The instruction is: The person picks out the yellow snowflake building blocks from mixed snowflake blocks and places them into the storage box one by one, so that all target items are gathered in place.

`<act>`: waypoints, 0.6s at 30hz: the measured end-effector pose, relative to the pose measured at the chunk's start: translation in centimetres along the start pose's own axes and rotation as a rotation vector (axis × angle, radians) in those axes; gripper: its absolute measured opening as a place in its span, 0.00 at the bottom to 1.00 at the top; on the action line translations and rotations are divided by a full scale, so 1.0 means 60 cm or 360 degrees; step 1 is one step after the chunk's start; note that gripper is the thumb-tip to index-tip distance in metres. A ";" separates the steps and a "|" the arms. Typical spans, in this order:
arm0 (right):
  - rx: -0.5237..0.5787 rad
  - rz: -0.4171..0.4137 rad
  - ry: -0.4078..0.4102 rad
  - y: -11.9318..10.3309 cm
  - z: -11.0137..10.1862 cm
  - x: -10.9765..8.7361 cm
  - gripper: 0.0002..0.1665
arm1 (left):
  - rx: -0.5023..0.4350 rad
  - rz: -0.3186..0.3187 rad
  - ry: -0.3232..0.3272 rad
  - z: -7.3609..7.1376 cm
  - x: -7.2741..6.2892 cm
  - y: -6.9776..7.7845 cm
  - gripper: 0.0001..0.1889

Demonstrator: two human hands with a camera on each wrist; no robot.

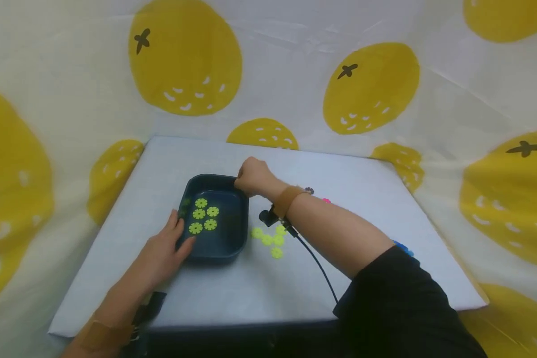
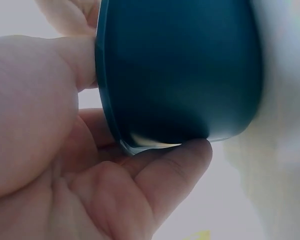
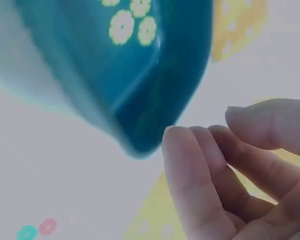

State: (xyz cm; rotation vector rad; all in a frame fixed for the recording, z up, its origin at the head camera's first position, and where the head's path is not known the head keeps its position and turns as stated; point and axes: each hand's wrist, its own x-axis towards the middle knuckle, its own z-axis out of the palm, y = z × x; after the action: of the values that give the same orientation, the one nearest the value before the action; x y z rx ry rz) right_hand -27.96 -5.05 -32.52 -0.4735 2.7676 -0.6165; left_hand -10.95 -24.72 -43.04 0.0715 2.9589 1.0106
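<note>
A white desk [image 1: 170, 164] spreads across the view, with a pale cloth [image 1: 291, 44] printed with yellow fruits [image 1: 185, 54] around its left, far and right sides. On the left half of the desk is one dark blue-green tray [image 1: 228, 219]. Five yellow-green flower-shaped discs [image 1: 199, 214] lie inside it, gathered toward its left. Just right of the tray, five more discs [image 1: 279, 239] of that colour show on the desk. Farther right come one dark disc [image 1: 310, 190], one pink disc [image 1: 326, 200] partly covered by the forearm, and some blue pieces [image 1: 402, 247] too hidden to count.

The left hand [image 1: 163, 251] comes in from the lower left, its grip closed on the tray, thumb at the rim and fingers against the outer wall. The right hand [image 1: 256, 176] arches over to the tray's far right corner. Its fingers bend loosely and its grip is unclosed; whether it touches the corner cannot be told.
</note>
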 end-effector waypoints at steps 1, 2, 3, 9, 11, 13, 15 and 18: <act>0.0025 0.0035 0.0001 0.009 -0.009 -0.006 0.14 | 0.0005 0.0001 0.0005 0.000 0.000 0.001 0.39; 0.0051 0.0065 -0.0007 0.020 -0.016 -0.011 0.09 | 0.0007 -0.0001 0.0004 0.001 0.000 0.002 0.39; 0.0065 0.0097 -0.0019 0.031 -0.023 -0.017 0.05 | 0.0010 0.0001 0.0001 0.001 0.000 0.003 0.39; -0.0087 0.0337 -0.0265 0.099 -0.023 -0.024 0.08 | 0.0048 0.0015 -0.0006 0.003 0.000 0.002 0.39; -0.0145 0.0439 -0.0335 0.121 -0.015 -0.024 0.10 | 0.0055 0.0016 -0.0001 0.005 0.001 0.004 0.39; -0.0179 0.0533 -0.0377 0.140 -0.007 -0.023 0.12 | 0.0063 0.0012 0.0000 0.006 0.001 0.006 0.39; -0.0179 0.0604 -0.0407 0.156 0.000 -0.025 0.16 | 0.0069 0.0004 0.0002 0.007 0.001 0.008 0.39; -0.0130 0.0680 -0.0453 0.177 0.012 -0.029 0.22 | 0.0076 -0.0008 -0.0003 0.007 0.002 0.009 0.39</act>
State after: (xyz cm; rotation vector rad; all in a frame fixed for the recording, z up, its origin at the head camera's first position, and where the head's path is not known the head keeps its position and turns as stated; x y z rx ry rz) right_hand -28.86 4.43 -37.63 0.0228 2.5108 -0.3073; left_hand -11.03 -24.04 -43.02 0.0656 2.9804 0.9384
